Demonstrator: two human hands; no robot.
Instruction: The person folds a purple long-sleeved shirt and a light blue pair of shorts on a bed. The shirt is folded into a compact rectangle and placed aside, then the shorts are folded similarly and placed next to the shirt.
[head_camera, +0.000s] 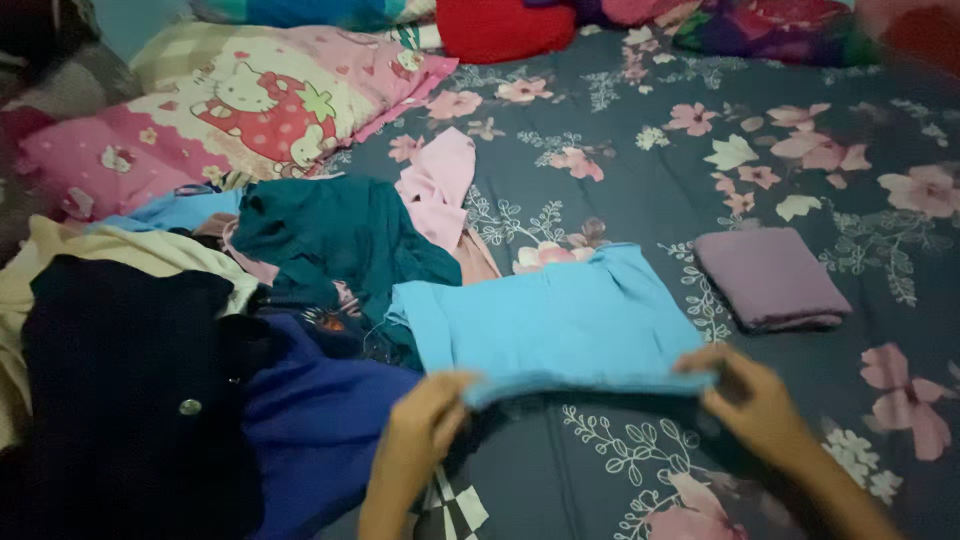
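Left hand (425, 420) and right hand (745, 390) each pinch the light blue garment's (550, 325) near edge at lower centre; I'd keep that edge taut and level over the floral bedsheet (650, 180).

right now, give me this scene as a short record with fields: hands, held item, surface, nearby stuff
left hand: left hand pinches the near left edge of the light blue garment
right hand: right hand grips its near right edge
held item: light blue garment, spread flat, near edge lifted
surface: dark floral bedsheet
folded: purple folded cloth, right of the garment, apart from it
pile: teal garment, pink garment, dark blue garment, black garment at left
behind: pink cartoon pillow
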